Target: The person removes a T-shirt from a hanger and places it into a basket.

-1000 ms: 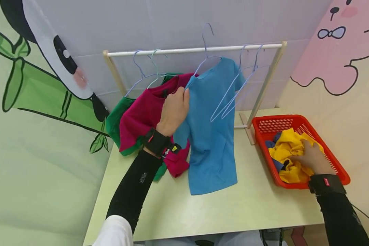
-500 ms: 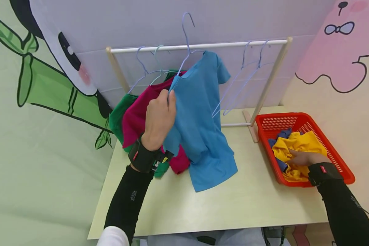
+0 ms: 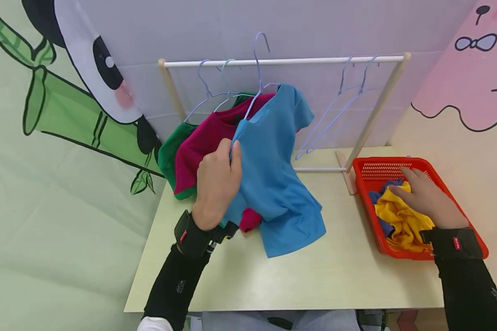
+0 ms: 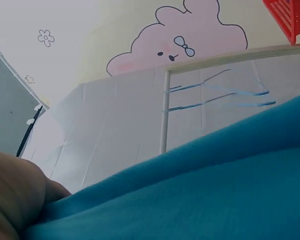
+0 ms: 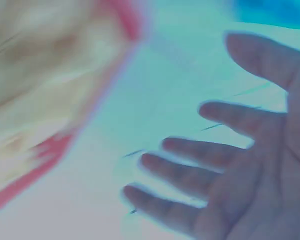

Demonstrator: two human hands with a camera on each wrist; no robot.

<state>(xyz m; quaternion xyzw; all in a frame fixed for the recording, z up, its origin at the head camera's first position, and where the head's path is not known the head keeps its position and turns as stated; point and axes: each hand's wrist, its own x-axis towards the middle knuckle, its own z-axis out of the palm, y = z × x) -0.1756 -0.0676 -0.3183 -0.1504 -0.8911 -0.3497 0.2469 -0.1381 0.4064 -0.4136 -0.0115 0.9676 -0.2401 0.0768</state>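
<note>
My left hand (image 3: 217,186) pinches the shoulder of a blue T-shirt (image 3: 275,156) between thumb and fingers. A lilac hanger (image 3: 257,64) is inside the shirt, its hook rising in front of the rack's bar. In the left wrist view the blue cloth (image 4: 190,195) stretches away from that hand. Over the red basket (image 3: 366,220), my right hand (image 3: 428,197) hovers with fingers spread, holding nothing. Below it lies a crumpled yellow garment (image 3: 401,223) with a dark blue one (image 3: 385,225) partly hidden under it. The right wrist view shows this hand's open palm (image 5: 255,185), blurred.
A white-barred clothes rack (image 3: 306,61) stands at the table's back. A magenta top (image 3: 199,147) and a green one (image 3: 171,156) hang at its left, behind the blue shirt. Bare lilac hangers (image 3: 335,110) hang at its right. The pale table (image 3: 314,280) extends in front.
My right hand has let go of the yellow garment and lifted off it, fingers spreading. My left hand has brought the blue T-shirt and hanger left, away from the bare hangers.
</note>
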